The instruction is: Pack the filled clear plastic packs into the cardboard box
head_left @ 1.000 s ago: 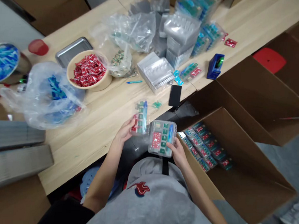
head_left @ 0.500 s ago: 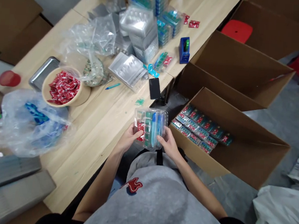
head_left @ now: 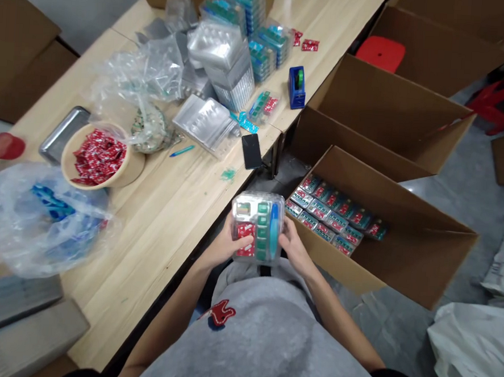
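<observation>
Between my two hands is a clear plastic blister pack (head_left: pixel 261 226), held in front of my waist. Through its lid show a red packet, a column of green pieces and a blue pen-like piece. My left hand (head_left: pixel 230 243) grips its left side, thumb over the red packet. My right hand (head_left: pixel 293 245) closes on the right edge. To the right stands an open cardboard box (head_left: pixel 401 260), where rows of similar filled packs (head_left: pixel 329 216) lie at the near left end.
On the wooden table (head_left: pixel 156 217) are a tub of red packets (head_left: pixel 99 157), stacked empty clear trays (head_left: pixel 223 56), filled packs (head_left: pixel 260 58), a black phone (head_left: pixel 251 151) and a blue tape dispenser (head_left: pixel 297 88). A plastic bag (head_left: pixel 49 216) lies left. More open cartons (head_left: pixel 380 111) stand beyond the box.
The blister pack has turned in my hands, so its face now shows more squarely and clearly. My view has shifted slightly, moving the table things left in the picture.
</observation>
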Demonstrator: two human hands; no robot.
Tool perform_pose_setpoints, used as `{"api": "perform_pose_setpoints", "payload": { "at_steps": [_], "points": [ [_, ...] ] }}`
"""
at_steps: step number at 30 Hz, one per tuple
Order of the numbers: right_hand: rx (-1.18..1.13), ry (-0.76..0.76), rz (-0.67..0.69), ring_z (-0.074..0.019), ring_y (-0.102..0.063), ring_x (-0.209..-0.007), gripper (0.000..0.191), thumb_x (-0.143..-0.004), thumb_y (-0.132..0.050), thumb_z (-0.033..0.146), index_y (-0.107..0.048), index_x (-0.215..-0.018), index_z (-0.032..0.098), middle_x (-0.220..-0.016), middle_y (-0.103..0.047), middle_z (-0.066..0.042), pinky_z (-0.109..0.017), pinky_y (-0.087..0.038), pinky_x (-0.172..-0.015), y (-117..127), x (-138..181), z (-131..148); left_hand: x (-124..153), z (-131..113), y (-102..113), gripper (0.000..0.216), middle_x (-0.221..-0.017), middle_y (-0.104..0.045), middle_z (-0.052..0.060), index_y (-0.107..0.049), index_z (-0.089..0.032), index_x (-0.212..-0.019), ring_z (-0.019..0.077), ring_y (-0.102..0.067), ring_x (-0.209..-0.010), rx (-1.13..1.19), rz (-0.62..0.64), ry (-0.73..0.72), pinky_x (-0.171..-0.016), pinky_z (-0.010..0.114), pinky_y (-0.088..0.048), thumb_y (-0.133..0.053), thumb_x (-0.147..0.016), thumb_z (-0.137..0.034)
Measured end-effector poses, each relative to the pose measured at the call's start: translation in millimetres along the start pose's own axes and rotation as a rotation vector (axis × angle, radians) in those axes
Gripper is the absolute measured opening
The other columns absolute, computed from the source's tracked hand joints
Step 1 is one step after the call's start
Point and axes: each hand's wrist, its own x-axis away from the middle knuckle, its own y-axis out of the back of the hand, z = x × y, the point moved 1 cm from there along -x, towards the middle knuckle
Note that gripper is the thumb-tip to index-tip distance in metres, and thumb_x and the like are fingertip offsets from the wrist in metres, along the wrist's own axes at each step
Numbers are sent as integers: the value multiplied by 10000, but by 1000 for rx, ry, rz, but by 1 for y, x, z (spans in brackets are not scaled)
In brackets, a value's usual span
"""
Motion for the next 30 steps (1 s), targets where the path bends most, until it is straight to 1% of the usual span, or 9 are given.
{"api": "perform_pose_setpoints", "payload": {
  "at_steps": [3, 6, 10, 13, 16, 19, 22, 25, 30],
  "points": [
    [39, -27, -26, -249, -552, -1174, 731, -595, -795, 522, -502, -1213, 264, -1253, -599, -44, -401, -424, -1023, 0, 11, 2, 9, 8, -6, 1055, -1478, -353, 176, -158, -226, -1463, 316, -416, -1325, -76, 7, 22, -1112, 474, -320, -789, -644, -439],
    [12, -76, -17, -259, -597, -1103, 676, -604, -788, 506, -539, -1181, 257, -1173, -643, -41, -423, -446, -993, 4, 21, -2, 16, 9, -7, 1121, -1529, -265, 179, -94, -236, -1487, 333, -349, -1368, -88, 80, 28, -1135, 477, -279, -785, -639, -477],
    [-14, -88, -9, -269, -592, -1119, 664, -617, -783, 487, -555, -1197, 259, -1173, -648, -34, -424, -443, -999, 12, 27, -10, 17, 2, -9, 1115, -1475, -385, 166, -69, -245, -1502, 344, -421, -1321, 29, 156, 26, -1106, 475, -333, -743, -667, -547],
    [-39, -97, 22, -286, -531, -1222, 689, -645, -770, 478, -533, -1256, 265, -1220, -634, -42, -441, -418, -1034, 16, 29, -13, 15, -3, -14, 1039, -1432, -464, 135, -148, -265, -1495, 335, -449, -1303, 77, 142, 40, -1078, 466, -377, -758, -681, -479],
    [-65, -141, 54, -288, -496, -1268, 652, -674, -760, 461, -541, -1255, 259, -1233, -634, -50, -458, -386, -1067, 17, 32, -13, 15, -1, -18, 959, -1457, -438, 122, -235, -265, -1470, 322, -433, -1320, 90, 132, 31, -1090, 462, -369, -761, -686, -438],
    [-85, -180, 28, -287, -513, -1254, 602, -670, -772, 444, -567, -1208, 266, -1258, -624, -46, -466, -373, -1078, 17, 35, -15, 15, 9, -21, 943, -1457, -428, 144, -226, -238, -1455, 311, -442, -1315, 66, 122, 45, -1112, 478, -339, -745, -697, -449],
    [-104, -207, -41, -289, -550, -1215, 663, -657, -775, 493, -531, -1236, 283, -1289, -603, -53, -477, -412, -1045, 12, 36, -18, 15, 23, -23, 923, -1443, -434, 156, -243, -211, -1425, 307, -426, -1326, 33, 59, 40, -1136, 479, -300, -722, -693, -507],
    [-49, -241, -57, -298, -599, -1140, 708, -614, -797, 530, -528, -1212, 263, -1240, -630, -75, -481, -446, -1009, 4, 35, -16, 15, 31, -22, 961, -1454, -407, 165, -261, -194, -1408, 314, -405, -1338, -10, 12, 16, -1147, 468, -281, -742, -648, -533],
    [35, -195, -21, -309, -597, -1131, 650, -596, -815, 500, -564, -1134, 234, -1197, -646, -81, -485, -446, -1005, -10, 27, -8, 19, 27, -17, 873, -1393, -485, 144, -330, -214, -1378, 311, -473, -1280, 17, -43, 5, -1109, 465, -334, -743, -660, -492]
  ]
}}
